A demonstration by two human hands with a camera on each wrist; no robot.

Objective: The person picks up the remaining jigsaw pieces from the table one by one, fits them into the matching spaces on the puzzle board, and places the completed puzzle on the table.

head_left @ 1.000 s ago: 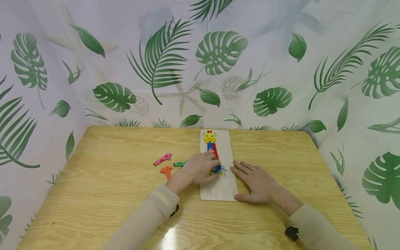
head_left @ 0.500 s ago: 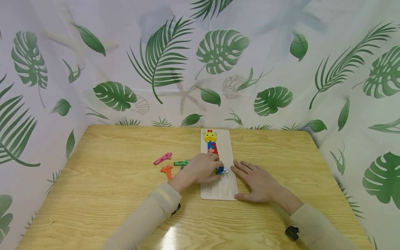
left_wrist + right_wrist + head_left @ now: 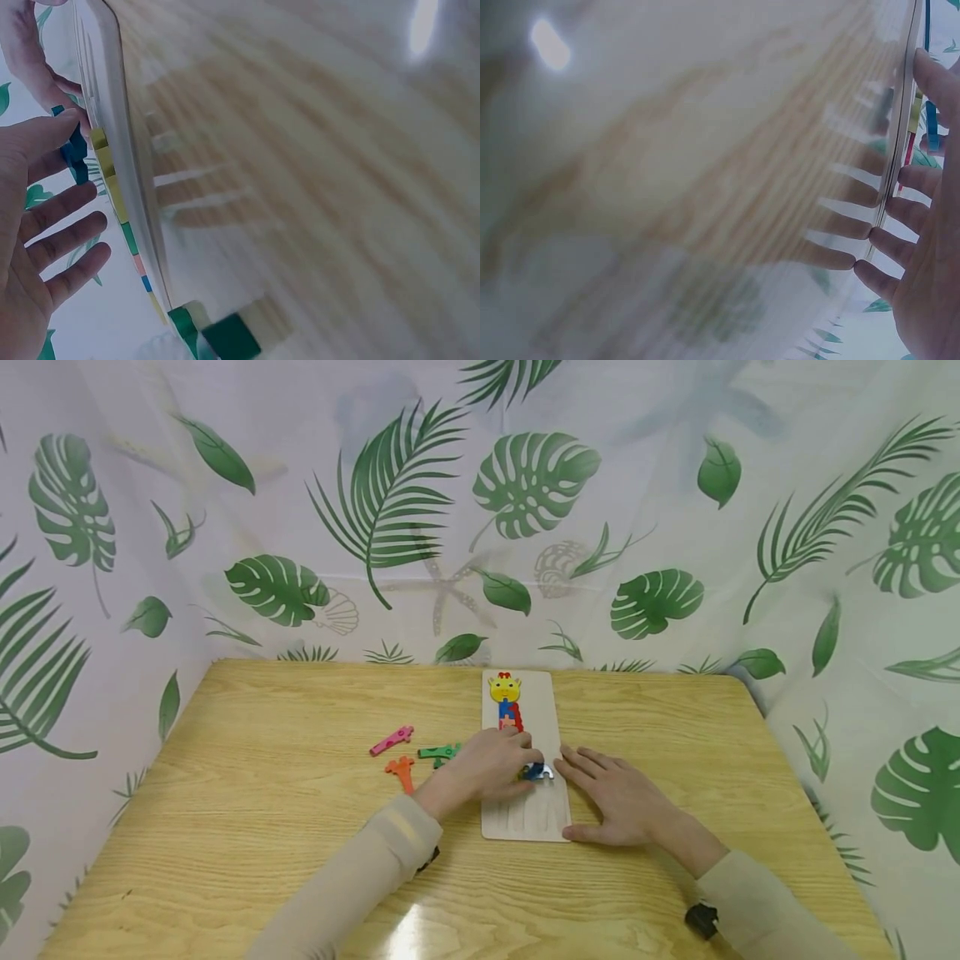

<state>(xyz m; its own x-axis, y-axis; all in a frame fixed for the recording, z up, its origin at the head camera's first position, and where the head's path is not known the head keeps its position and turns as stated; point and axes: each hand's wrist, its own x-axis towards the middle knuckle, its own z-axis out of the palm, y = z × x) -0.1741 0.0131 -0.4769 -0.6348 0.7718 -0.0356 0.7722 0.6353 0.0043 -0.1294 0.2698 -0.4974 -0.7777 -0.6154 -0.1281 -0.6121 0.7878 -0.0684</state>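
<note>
My left hand [image 3: 495, 762] is over the lower middle of a pale wooden puzzle board [image 3: 525, 818]. In the left wrist view its thumb and index finger pinch a blue puzzle piece [image 3: 74, 154], held just off the board, while the other fingers spread loosely. On the board lies a partly assembled giraffe puzzle, its yellow giraffe head [image 3: 505, 687] at the top with blue, pink and red pieces below. Part of the puzzle is hidden under the left hand. My right hand [image 3: 618, 797] rests at the board's right edge, fingers extended, fingertips touching the rim.
Left of the board, a pink puzzle piece [image 3: 392, 740], an orange puzzle piece [image 3: 401, 770] and green puzzle pieces [image 3: 437, 752] lie on the wooden table [image 3: 300, 827]. A leaf-patterned cloth [image 3: 420, 510] hangs behind the table and along both sides.
My left hand has shifted slightly to the right over the board with the blue piece, uncovering more of the green pieces. The right hand stays at the board's edge.
</note>
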